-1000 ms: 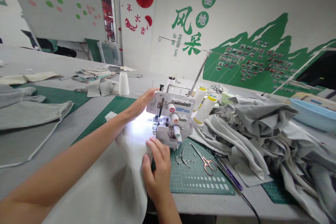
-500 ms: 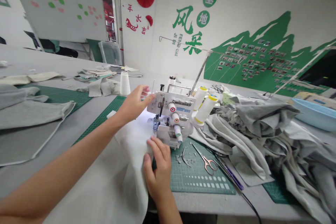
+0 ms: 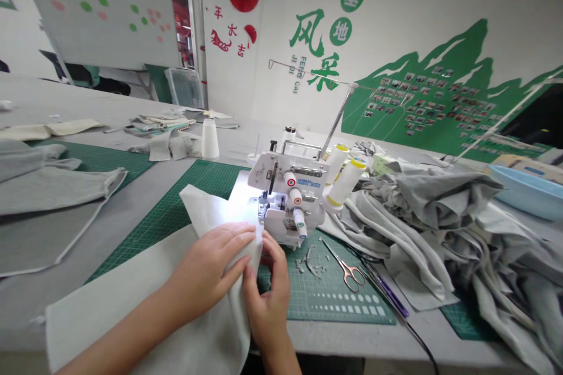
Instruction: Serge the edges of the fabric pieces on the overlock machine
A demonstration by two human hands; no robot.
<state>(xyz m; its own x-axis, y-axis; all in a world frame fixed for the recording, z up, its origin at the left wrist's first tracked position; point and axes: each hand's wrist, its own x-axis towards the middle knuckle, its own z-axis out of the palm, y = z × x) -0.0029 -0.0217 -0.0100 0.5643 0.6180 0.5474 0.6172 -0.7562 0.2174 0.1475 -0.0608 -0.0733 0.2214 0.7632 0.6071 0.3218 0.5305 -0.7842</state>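
A pale grey piece of fabric lies in front of a white overlock sewing machine, its far end on the lit machine bed near the presser foot. My left hand rests on top of the cloth, fingers stretched toward the right edge and thumb apart. At that same edge, just below the machine, my right hand grips the fabric, with its thumb on top and its fingers curled at the side. The fingertips of both hands nearly meet. What lies under the fingers is hidden.
Scissors and thread scraps lie on the green cutting mat right of the machine. A large heap of grey fabric fills the right side. Thread cones stand behind; more grey pieces lie left.
My left hand has come down from beside the machine's upper left onto the fabric next to my right hand. The fabric's left part now lies spread out and visible.
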